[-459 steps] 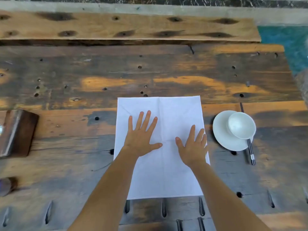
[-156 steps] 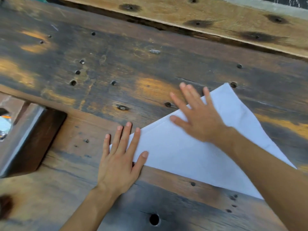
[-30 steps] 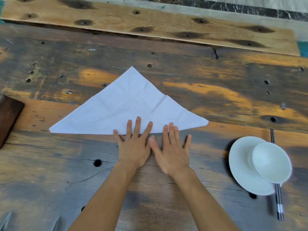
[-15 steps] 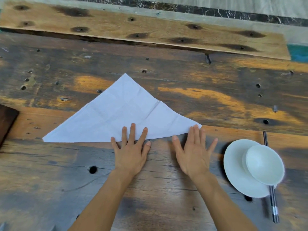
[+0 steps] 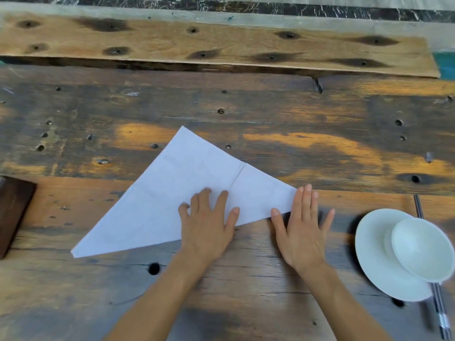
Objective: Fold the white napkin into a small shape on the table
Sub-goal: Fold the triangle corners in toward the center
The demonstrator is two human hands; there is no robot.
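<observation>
- Pressing my left hand (image 5: 206, 227) flat on the white napkin (image 5: 187, 193), fingers straight and spread, near the middle of its long near edge.
- I am laying my right hand (image 5: 300, 232) flat as well, mostly on the bare worktop (image 5: 246, 291), with its fingertips touching the napkin's right corner. Neither hand is gripping anything, and the two are lying apart.
- The napkin is lying flat as one large triangle in the middle of the worktop, apex pointing away from me, with a crease line showing across its right part.
- Judgement: the diagonal fold is looking complete. The shape is far from small, so I am reckoning several folds are remaining.
- A plate (image 5: 374, 267) carrying a bowl (image 5: 421, 252) is sitting to the right, well apart from the napkin.
</observation>
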